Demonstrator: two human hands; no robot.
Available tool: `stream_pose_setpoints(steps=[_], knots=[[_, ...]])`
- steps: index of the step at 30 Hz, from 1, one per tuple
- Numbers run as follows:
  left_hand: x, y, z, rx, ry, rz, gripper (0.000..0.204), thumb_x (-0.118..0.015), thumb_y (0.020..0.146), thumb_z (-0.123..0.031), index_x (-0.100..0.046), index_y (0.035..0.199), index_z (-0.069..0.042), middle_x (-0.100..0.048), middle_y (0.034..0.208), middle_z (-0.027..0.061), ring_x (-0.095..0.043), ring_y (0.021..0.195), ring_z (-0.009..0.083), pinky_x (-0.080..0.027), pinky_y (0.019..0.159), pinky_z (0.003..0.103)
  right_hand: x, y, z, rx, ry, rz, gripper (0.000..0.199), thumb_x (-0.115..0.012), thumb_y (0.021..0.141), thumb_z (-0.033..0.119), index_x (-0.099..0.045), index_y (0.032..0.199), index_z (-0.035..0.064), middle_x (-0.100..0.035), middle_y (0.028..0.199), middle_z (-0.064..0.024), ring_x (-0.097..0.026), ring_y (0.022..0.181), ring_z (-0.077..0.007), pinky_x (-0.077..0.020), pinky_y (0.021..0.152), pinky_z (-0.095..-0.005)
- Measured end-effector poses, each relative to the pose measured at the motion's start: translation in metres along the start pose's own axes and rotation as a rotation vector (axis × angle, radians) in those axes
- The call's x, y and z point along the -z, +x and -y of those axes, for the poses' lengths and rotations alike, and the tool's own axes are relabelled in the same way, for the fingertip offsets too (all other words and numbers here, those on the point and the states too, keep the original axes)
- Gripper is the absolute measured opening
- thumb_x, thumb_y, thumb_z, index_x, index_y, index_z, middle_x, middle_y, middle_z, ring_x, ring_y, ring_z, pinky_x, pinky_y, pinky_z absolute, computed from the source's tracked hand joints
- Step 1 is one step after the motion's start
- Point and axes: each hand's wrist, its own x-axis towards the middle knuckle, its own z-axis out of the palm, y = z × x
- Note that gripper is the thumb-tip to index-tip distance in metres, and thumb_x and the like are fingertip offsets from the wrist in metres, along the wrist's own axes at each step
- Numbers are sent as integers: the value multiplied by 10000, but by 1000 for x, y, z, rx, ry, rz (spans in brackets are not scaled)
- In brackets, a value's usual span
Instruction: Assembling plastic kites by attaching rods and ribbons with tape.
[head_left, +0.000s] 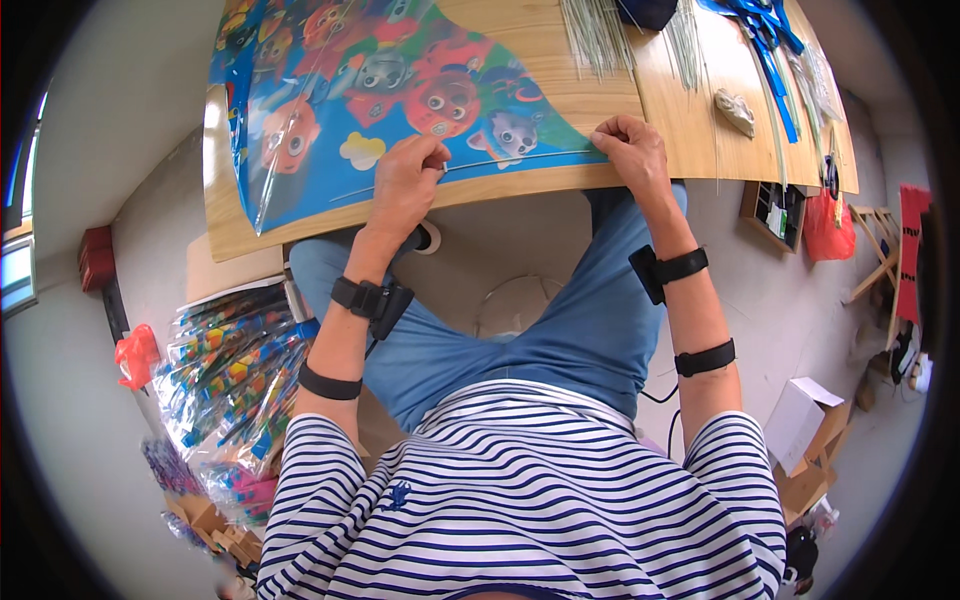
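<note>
Hands, left hand (405,180) and right hand (632,150), pinch a thin spar (520,158) against the cartoon-printed kite sail (400,90) at the bench (600,100) near edge, fixing apparently unfinished.

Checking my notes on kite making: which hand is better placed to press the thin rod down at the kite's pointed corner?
Probably the right hand: it rests at the kite corner where the rod ends; the left hand pinches mid-rod.

Bright, even daylight, strongest from a window (20,230) at far left. Soft, faint shadows under the wooden table (690,130). Mild glare on the glossy kite film (300,150). Sharp in the centre; heavy fisheye bending and slight blur toward the rim, with black vignette corners.
</note>
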Motion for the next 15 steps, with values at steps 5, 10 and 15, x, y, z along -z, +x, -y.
stream_pose_setpoints(steps=[5, 10, 15], knots=[[0, 1, -2, 4, 23, 19, 155, -607, 753, 94, -619, 890, 21, -609, 809, 85, -614, 753, 161, -500, 703, 280, 3, 2, -7, -32, 104, 45, 88, -723, 781, 74, -691, 817, 0, -625, 690, 0, -541, 637, -67, -448, 597, -226], [-1, 1, 0, -11, 30, 16, 157, -608, 753, 95, -620, 891, 20, -610, 815, 85, -616, 753, 164, -502, 701, 279, -3, 1, -5, 0, -28, -1, 80, -729, 758, 53, -693, 811, 5, -638, 689, -10, -563, 642, -73, -459, 599, -233], [-1, 1, 1, -15, 39, 17, 159, -610, 753, 96, -620, 893, 20, -613, 823, 86, -620, 756, 166, -505, 700, 280, -2, 0, -3, -19, -70, 17, 89, -736, 734, 48, -693, 802, 13, -651, 687, -21, -583, 646, -83, -468, 608, -241]])
